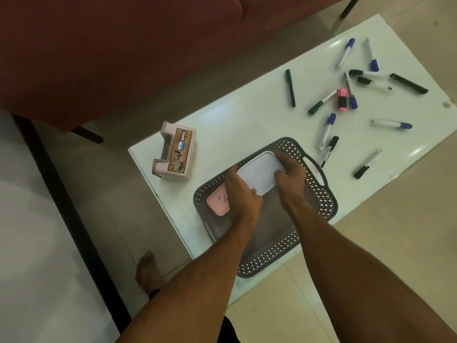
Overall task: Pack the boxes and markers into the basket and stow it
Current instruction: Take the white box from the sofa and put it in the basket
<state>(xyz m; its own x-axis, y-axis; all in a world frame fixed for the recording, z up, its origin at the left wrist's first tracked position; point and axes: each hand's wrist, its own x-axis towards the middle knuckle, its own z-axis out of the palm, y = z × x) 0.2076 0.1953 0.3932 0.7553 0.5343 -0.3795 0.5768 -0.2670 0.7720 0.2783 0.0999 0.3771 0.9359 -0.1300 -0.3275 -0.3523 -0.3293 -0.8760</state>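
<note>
Head view is showing the left hand (241,191) and right hand (290,175) both gripping the white box (257,173), fingers curled round its edges, over the basket (319,194).

the left hand (241,191) covers part of the pink box (217,203), its label unreadable; the red sofa (123,45) is cropped at the far edge.

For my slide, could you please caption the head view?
Both hands lower a white box into the grey basket; markers wait.
</note>
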